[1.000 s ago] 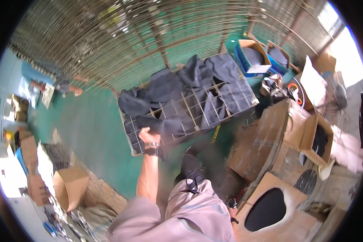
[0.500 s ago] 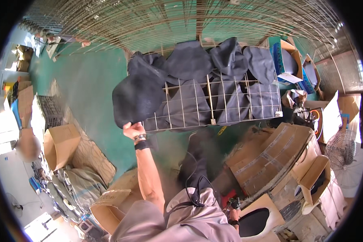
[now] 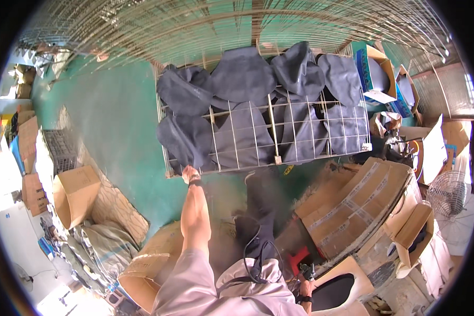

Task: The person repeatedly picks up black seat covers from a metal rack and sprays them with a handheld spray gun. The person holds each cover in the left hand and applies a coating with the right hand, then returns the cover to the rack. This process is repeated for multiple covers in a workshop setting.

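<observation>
My left hand (image 3: 190, 174) is at the near left corner of a wire rack (image 3: 277, 158), its fingers closed at the lower edge of a dark grey, rubbery-looking sheet (image 3: 186, 139). That sheet is now against the rack, slightly folded. Several similar dark sheets, such as a broad rounded one (image 3: 243, 76), hang over the rack in two rows. Low by my right side, my right hand (image 3: 306, 289) is closed around a small black tool (image 3: 306, 272) whose exact kind I cannot make out.
Flattened cardboard (image 3: 353, 208) covers a bench at right, near an open carton (image 3: 413, 237) and a fan (image 3: 447, 195). Beside my right hand is a dark oval piece (image 3: 334, 291). Left stand an open box (image 3: 76, 192) and a larger carton (image 3: 147, 274). Wire grids (image 3: 205, 31) arch overhead.
The sheet in my left hand has moved right and down from the rack's left side onto its near left corner. My left hand moved slightly right. My right hand stays low.
</observation>
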A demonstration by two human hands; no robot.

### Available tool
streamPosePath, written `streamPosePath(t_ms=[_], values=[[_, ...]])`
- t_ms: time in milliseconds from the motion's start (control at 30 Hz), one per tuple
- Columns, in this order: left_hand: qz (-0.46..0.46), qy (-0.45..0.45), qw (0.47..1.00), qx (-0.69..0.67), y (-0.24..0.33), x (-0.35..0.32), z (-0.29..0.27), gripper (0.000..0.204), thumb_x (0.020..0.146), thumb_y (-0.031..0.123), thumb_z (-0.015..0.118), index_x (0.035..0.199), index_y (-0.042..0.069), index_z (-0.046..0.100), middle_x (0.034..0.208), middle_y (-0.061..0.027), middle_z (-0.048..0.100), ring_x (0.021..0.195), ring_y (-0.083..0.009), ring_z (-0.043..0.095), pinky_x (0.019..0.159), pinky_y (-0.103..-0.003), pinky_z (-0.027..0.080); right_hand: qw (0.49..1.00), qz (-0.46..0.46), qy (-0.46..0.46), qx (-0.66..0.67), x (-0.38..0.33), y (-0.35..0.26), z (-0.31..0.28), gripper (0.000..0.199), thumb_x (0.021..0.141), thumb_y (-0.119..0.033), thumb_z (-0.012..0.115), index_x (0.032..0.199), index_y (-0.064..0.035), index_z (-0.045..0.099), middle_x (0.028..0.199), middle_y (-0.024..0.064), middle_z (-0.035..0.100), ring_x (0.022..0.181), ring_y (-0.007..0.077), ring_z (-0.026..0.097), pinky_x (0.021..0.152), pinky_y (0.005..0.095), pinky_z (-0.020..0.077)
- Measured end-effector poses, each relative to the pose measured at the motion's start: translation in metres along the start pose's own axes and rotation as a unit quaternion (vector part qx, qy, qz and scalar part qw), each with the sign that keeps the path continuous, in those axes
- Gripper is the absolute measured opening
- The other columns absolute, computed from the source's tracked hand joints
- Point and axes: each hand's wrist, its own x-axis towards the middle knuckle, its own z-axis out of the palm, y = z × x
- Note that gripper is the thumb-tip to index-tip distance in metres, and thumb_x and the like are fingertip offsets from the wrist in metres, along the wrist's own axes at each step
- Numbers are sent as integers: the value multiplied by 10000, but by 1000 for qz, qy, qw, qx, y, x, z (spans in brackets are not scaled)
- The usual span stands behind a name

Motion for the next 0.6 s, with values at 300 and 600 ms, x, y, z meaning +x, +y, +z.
streamPosePath(t_ms=[300, 600], values=[[246, 204, 897, 305, -10, -103, 36, 183, 868, 242, 561, 872, 134, 708, 928, -124, 734, 876, -271, 717, 698, -386, 551, 999, 0, -15, 45, -12, 37, 23, 404, 793, -118, 699, 1173, 11, 649, 934, 56, 672, 802, 191, 601, 745, 334, 499], [392, -265, 804, 359, 20, -348, 110, 319, 792, 305, 582, 1006, 123, 731, 1068, -181, 712, 1043, -364, 670, 902, -456, 528, 991, -26, 22, 129, -26, 50, 52, 419, 800, -121, 699, 1193, 9, 635, 917, 56, 655, 784, 196, 594, 729, 340, 498]])
